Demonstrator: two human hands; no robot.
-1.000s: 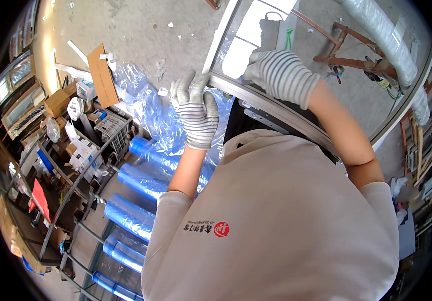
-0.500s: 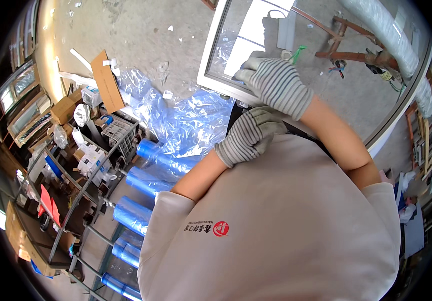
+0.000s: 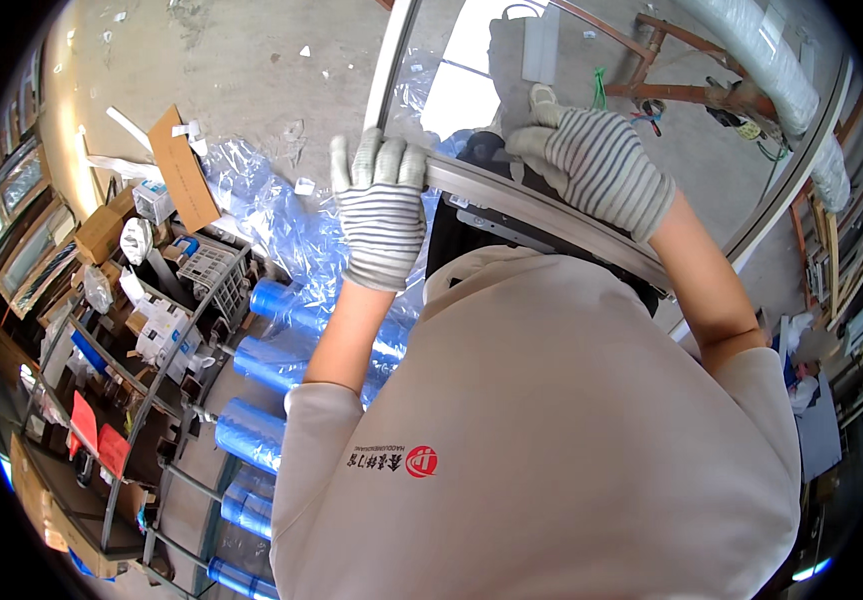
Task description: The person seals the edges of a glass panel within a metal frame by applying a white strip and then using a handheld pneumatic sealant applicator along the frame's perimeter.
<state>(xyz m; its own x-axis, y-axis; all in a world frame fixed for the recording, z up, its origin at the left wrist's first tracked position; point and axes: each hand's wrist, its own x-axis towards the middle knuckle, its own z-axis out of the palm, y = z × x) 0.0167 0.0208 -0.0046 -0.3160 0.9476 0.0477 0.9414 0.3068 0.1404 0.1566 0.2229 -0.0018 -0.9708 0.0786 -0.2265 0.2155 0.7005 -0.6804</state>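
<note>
Well, upper centre, the left hand [image 3: 381, 212] stretches flat at the framed pane's [image 3: 511, 203] corner; the right hand [image 3: 596, 165] curls, holding I can't tell what.

The floor [image 3: 241, 55] is strewn with white scraps [image 3: 304, 51], mostly beyond the blue film [image 3: 301, 230], by which a crumpled stretch of it is covered. Blue rolls [image 3: 249, 433] are carried in a row, well apart from the scraps, by the bars of a metal rack [image 3: 194, 482]. Beside it, the cluttered shelf [image 3: 123, 553] is loaded with red sheets [image 3: 99, 440], boxes [image 3: 101, 233] and a grey crate [image 3: 216, 270]; how each of these is supported is partly hidden. What the frame [image 3: 486, 197] is borne by cannot be made out.
</note>
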